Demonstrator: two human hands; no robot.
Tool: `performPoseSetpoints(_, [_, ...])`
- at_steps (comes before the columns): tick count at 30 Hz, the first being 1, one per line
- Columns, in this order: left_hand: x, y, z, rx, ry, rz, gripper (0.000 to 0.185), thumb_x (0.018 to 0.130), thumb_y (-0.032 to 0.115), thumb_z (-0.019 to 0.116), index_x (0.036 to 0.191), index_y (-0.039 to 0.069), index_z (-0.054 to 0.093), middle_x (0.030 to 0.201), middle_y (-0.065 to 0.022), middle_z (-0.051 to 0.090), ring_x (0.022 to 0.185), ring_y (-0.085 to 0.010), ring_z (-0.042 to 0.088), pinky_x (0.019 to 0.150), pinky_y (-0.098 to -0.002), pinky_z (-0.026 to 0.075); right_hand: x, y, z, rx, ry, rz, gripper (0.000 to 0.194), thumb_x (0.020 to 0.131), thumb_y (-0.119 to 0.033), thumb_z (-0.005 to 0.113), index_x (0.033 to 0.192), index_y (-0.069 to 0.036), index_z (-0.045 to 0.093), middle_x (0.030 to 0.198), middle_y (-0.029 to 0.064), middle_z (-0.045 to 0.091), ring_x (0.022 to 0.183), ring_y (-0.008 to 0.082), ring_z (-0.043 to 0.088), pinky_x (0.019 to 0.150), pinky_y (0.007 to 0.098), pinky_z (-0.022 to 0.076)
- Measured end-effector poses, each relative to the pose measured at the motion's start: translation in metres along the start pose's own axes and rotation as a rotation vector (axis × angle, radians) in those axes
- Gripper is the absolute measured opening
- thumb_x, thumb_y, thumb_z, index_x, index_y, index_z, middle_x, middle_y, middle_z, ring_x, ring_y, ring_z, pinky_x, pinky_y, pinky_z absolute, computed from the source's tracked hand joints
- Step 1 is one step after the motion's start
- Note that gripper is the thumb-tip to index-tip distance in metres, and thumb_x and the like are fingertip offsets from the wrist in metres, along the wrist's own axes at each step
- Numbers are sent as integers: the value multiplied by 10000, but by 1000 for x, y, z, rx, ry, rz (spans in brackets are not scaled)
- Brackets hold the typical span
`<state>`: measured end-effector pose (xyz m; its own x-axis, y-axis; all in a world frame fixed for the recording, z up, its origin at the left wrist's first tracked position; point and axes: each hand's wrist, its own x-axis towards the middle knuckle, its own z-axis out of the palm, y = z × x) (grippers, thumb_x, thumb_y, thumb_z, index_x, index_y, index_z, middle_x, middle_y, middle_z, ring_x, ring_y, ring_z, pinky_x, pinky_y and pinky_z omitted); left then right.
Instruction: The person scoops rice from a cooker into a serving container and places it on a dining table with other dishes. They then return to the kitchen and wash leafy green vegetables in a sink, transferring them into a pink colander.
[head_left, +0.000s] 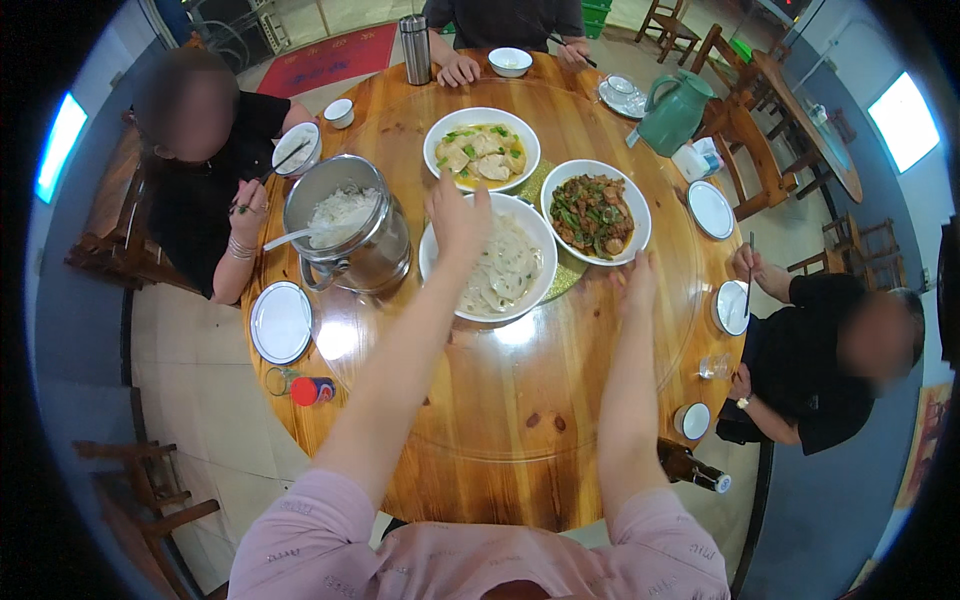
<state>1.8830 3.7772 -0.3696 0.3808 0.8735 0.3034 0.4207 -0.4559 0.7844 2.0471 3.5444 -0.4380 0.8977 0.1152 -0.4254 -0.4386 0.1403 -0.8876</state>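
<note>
My left hand (459, 221) reaches over a white bowl of pale sliced food in broth (504, 270), its fingers near the rim of the tofu bowl (482, 146). Whether it touches either bowl is unclear. My right hand (636, 281) is at the lower right rim of a white bowl of meat and green peppers (596, 214); its grip is blurred. The three bowls stand close together on a glass turntable (555, 405). A large metal pot of rice (360, 247), with a white spoon (300, 236) in it, stands left of my left hand.
Round the wooden table (480, 495) sit three people with small bowls and chopsticks. A steel flask (415, 51) and a green jug (676, 112) stand towards the far side. Near my right arm is a brown bottle (688, 463); a red-lidded jar (312, 391) is at the left.
</note>
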Motion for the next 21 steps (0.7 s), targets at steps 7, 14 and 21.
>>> performPoseSetpoints(7, [-143,-42,-63,-256,107,-382,577,920,291,585,1369,-15,393,1309,-211,476,1207,-315,422,1020,-418,338,48,-8,2,-112,-167,-77,621,868,41,349,1464,-135,329,1099,89,628,774,205,661,579,376,590])
performPoseSetpoints(14, [-129,-57,-58,-938,-85,-850,375,979,296,513,1281,75,504,1094,-35,581,973,-141,536,861,-323,438,59,-11,8,-152,-161,-73,618,846,72,346,1435,-114,365,1111,111,622,783,219,662,601,401,595])
performPoseSetpoints(21, [-126,-57,-51,-1039,-31,-881,373,995,280,488,1308,75,489,1135,-25,584,1012,-146,544,893,-353,441,70,-20,20,-154,-223,-34,636,848,81,352,1433,-166,385,1100,92,628,779,206,651,657,426,570])
